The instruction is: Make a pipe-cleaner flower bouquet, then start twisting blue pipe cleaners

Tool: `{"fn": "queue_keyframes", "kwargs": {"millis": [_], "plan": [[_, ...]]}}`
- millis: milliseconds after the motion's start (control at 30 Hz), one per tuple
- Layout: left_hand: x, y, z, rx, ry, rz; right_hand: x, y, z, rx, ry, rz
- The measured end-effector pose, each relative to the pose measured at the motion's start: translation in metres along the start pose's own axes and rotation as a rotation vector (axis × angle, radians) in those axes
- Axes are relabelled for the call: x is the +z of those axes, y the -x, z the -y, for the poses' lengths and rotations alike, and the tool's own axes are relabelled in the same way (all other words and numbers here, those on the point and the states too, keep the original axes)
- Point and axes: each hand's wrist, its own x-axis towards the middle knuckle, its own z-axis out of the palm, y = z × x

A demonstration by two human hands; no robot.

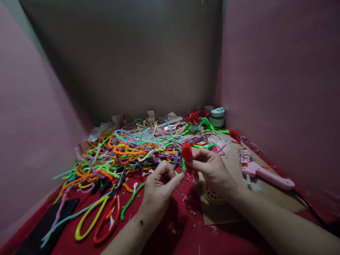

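Observation:
Between thumb and fingers, my right hand (214,170) pinches a fuzzy red pipe-cleaner piece (186,152), rounded like a bud and held upright. Just below and left of it runs a short green pipe cleaner (183,165). My left hand (162,184) is closed, its thumb and fingertip pinching the lower end of that green stem. Whether red and green are fastened together is hidden by the fingers. Another green pipe cleaner (132,200) lies on the red cloth beside my left wrist.
A tangled heap of coloured pipe cleaners (132,150) spreads across the left and back. Scissors (114,198) and a black flat object (47,230) lie at left. A pink glue gun (268,175) rests on cardboard (233,159) at right, near a tape roll (211,196). Pink walls flank both sides.

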Motion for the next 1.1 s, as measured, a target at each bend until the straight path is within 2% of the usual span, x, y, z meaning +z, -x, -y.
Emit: {"fn": "queue_keyframes", "kwargs": {"millis": [133, 333, 433, 567, 667, 800, 1100], "plan": [[-0.001, -0.002, 0.001, -0.080, 0.030, 0.001, -0.006, -0.007, 0.002, 0.223, -0.224, 0.052], [-0.003, -0.007, 0.006, -0.195, -0.030, 0.005, -0.006, -0.006, 0.002, 0.342, -0.300, 0.101], [-0.002, -0.007, 0.008, -0.251, 0.044, -0.018, -0.004, -0.005, 0.002, 0.343, -0.287, 0.102], [0.001, -0.005, 0.007, -0.223, 0.217, -0.041, -0.003, -0.003, 0.000, 0.328, -0.258, 0.110], [0.002, -0.004, 0.006, -0.274, 0.310, -0.031, -0.001, -0.001, -0.002, 0.357, -0.257, 0.135], [0.002, -0.006, 0.008, -0.311, 0.334, 0.001, 0.002, 0.003, -0.004, 0.360, -0.217, 0.123], [-0.001, -0.003, 0.009, -0.277, 0.286, 0.040, 0.004, 0.008, -0.005, 0.303, -0.139, 0.112]]}}
